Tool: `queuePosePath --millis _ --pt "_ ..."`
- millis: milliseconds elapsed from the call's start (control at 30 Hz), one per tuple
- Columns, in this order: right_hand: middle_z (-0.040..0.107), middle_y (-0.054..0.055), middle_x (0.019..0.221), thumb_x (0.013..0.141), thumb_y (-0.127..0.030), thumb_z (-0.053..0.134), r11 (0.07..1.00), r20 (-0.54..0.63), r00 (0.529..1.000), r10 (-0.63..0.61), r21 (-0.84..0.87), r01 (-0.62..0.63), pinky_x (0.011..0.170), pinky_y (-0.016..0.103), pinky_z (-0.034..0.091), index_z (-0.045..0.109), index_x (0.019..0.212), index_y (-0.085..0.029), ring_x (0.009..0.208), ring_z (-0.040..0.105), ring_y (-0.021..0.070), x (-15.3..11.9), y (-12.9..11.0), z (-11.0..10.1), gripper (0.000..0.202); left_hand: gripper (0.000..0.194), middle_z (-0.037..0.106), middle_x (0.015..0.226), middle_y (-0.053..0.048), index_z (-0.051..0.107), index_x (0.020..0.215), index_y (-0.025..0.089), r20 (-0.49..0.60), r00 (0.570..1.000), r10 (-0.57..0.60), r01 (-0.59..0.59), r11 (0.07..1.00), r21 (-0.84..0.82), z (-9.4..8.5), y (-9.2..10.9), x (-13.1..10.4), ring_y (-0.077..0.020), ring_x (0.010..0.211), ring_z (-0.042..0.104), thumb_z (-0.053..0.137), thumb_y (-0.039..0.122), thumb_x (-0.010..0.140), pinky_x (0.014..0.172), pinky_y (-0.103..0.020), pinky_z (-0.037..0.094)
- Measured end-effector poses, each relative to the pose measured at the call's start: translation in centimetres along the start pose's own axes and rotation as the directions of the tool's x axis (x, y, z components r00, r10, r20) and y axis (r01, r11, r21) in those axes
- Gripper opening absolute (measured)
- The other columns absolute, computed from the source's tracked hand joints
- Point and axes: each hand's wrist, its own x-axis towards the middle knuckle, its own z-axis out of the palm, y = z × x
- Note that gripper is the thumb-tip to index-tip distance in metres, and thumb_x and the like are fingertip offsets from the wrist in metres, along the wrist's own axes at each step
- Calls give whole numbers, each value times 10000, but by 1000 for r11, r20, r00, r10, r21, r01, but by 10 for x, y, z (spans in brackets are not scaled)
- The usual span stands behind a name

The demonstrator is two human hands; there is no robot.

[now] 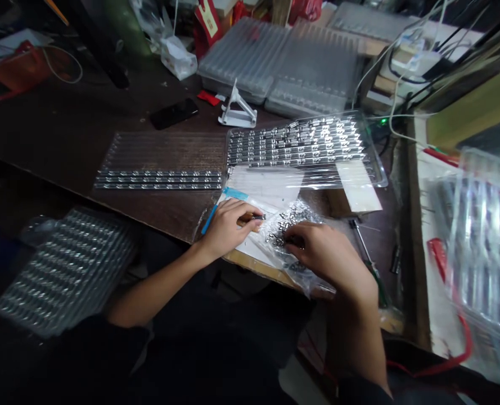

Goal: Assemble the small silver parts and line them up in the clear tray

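Observation:
My left hand (228,226) is closed in a pinch on a small dark metal part (258,217) with a patterned side, above white paper at the table's front edge. Beside it, my right hand (312,244) reaches into a clear plastic bag (302,270) holding a heap of small shiny metal parts (284,222). Its fingers are curled, and their tips are hidden, so what they grip cannot be made out. Beyond the hands, a clear ridged tray (378,163) bears many such parts in rows. A second ridged tray (161,149) to the left has several filled rows along its near side.
Stacked clear trays (245,50) stand at the back, near a white stand (238,109) and a black phone (174,113). A screwdriver (365,247) lies right of the bag. Filled trays (64,270) are stacked low at left; more trays (486,242) are at right.

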Motion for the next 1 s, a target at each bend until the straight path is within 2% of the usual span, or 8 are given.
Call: queuePosePath --millis 133,233,400,567,700,867,933,1000 --pt "747 48 849 883 -135 614 998 -12 998 -63 21 63 612 301 385 714 820 -226 741 672 220 2 -2 4 149 14 735 893 -33 698 885 217 27 999 -32 32 999 20 -1 0 0 -212 893 649 688 216 876 837 -361 486" --pt "737 48 861 914 -150 579 985 -47 992 -114 123 119 650 305 422 702 862 -219 752 668 216 2 1 5 151 20 734 881 -29 697 865 211 29 999 -41 40 999 36 -1 -1 -1 -215 894 642 700 192 858 835 -361 477" --pt "721 65 973 915 -121 521 917 -234 953 -194 303 261 761 314 480 703 977 -202 866 673 211 4 2 0 209 46 723 847 -21 690 824 208 49 998 -46 43 997 64 2 -3 -2 -218 888 634 728 220 849 829 -358 461" --pt "728 52 915 877 -130 534 903 -379 917 -121 343 261 770 308 502 697 926 -207 844 678 200 9 2 1 187 81 720 855 -23 688 828 205 27 998 -52 49 995 92 5 -8 -3 -217 891 636 729 267 861 827 -357 461" --pt "730 59 908 881 -150 525 924 -455 889 -52 316 215 789 327 517 690 904 -209 840 681 207 19 0 9 176 55 724 845 -19 688 829 205 24 1000 -15 14 999 48 4 -9 -3 -214 870 642 710 227 874 816 -358 471" --pt "731 68 937 900 -152 506 896 -458 881 -117 333 292 792 322 524 679 948 -204 864 687 208 38 -21 25 187 99 743 905 -28 670 846 198 -124 990 60 -74 991 -108 -14 -4 -9 -185 885 683 644 116 895 835 -329 512" --pt "729 57 925 914 -177 522 870 -427 887 -175 354 342 768 311 525 665 973 -208 834 685 199 44 -31 31 159 70 744 919 -26 664 905 202 -171 985 20 -39 993 -109 -24 -3 -15 -180 884 694 679 139 878 829 -313 528" --pt "725 58 932 939 -197 518 870 -385 894 -231 329 367 746 304 522 653 1007 -210 818 679 195 47 -38 36 152 139 747 949 -26 653 992 205 -177 984 -36 16 993 -116 -32 -6 -22 -176 889 705 706 174 867 836 -302 543"
